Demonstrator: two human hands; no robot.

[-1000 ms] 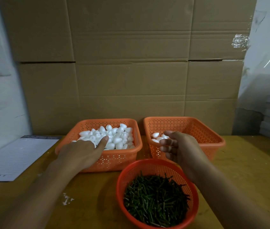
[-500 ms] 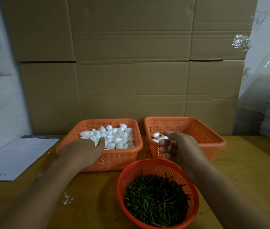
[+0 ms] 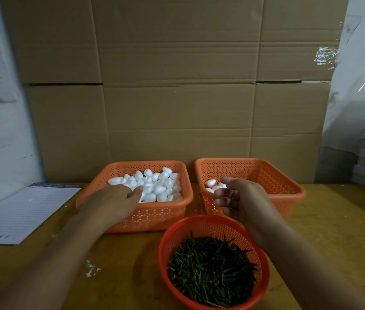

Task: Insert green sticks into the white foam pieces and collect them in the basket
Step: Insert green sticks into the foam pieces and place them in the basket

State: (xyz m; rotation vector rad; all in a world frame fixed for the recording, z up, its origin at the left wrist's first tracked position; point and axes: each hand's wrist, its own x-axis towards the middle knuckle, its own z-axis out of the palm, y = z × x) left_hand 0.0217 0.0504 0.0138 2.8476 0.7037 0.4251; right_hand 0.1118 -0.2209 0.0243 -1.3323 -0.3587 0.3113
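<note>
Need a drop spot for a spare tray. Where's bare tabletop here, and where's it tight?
Free: the tabletop right of the right basket, and the strip between the notepad and round stick basket, bar some white crumbs. Crowded: the centre, where left basket, right basket and round basket nearly touch, with both forearms over it.

One view only, from a camera worn on the person's head, looking forward and slightly down across the wooden table. It sits close behind the round basket of green sticks, which lies just below frame centre; beyond that basket the two square orange baskets fill the middle, and behind them a cardboard wall faces the lens. Both forearms enter from the bottom edge. Wide-angle bending shows at the frame's sides
</note>
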